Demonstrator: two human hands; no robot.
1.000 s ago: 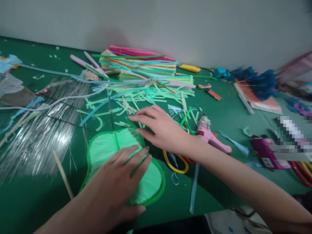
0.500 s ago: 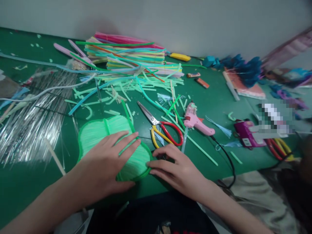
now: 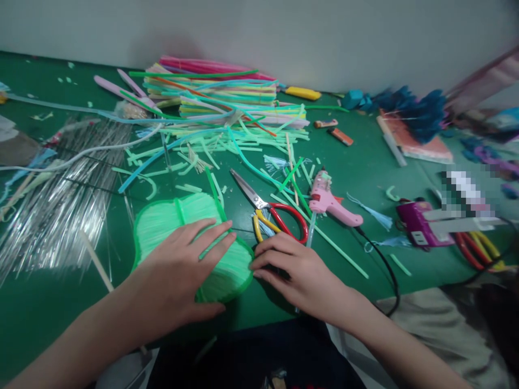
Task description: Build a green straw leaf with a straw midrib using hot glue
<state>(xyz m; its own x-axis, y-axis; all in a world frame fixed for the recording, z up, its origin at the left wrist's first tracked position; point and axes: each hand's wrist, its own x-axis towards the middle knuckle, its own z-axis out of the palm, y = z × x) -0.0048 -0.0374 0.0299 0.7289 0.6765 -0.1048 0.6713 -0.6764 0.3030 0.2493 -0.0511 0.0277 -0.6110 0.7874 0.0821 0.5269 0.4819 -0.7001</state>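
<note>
A light green, lobed, leaf-like piece [image 3: 156,219] with a darker green fuzzy rim lies on the green table in front of me. My left hand [image 3: 178,265] rests across it, fingers stretched out and thumb apart. At its right edge, my right hand [image 3: 302,273] has bent fingers, with thumb and fingertips drawn together at the rim; the exact contact is partly hidden. Just beyond that hand lie scissors [image 3: 259,204] with one red and one yellow handle. A pink glue gun [image 3: 330,202] sits to their right, its nozzle pointing away from me.
Bundles of coloured pipe cleaners [image 3: 211,89] are stacked at the back, with cut green bits before them. Silvery wires [image 3: 60,216] spread at left. Blue tassels [image 3: 371,209], a purple object [image 3: 424,224] and a black cord [image 3: 389,275] occupy the right. A yellow-handled tool [image 3: 303,93] lies near the wall.
My right hand has shifted slightly right and up along the rim of the green piece. My left hand stays spread on it. The whole view has shifted a little.
</note>
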